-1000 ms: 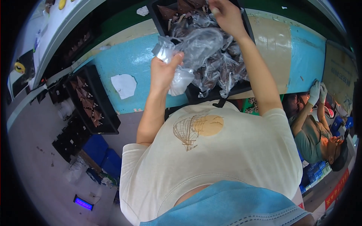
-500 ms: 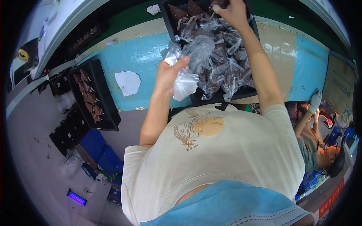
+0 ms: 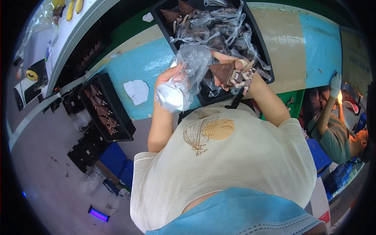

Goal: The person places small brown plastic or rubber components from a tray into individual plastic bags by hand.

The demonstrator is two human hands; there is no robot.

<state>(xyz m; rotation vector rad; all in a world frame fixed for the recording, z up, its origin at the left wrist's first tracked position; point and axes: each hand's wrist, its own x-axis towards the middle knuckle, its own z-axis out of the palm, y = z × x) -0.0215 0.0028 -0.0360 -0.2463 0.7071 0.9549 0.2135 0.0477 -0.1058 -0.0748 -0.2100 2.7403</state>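
My left hand point(image 3: 167, 76) is closed around a bunch of clear plastic bags point(image 3: 194, 64), which bulge toward the right. Beside them, my right hand point(image 3: 247, 78) grips a small brown figurine point(image 3: 224, 72) with a pointed, pyramid-like top and pale, mottled lower pieces. Its fingertips reach close to the bags; whether they touch the plastic I cannot tell. Both hands are over the near part of a black tray point(image 3: 263, 47). Inside it lie several brown pieces wrapped in clear bags point(image 3: 217, 41), and unwrapped pointed figurines point(image 3: 170, 15) sit in the far left corner.
A second black tray point(image 3: 127, 135) with similar figurines point(image 3: 102, 111) stands at the left. White paper point(image 3: 136, 92) lies on the blue and tan table point(image 3: 284, 39). At the right a co-worker point(image 3: 333, 129) wears a light glove. A green tray point(image 3: 293, 103) borders the table's near edge.
My right hand has come back from the tray's far end toward the bags, bringing a figurine. My left hand still holds the bags, slightly further left in the picture.
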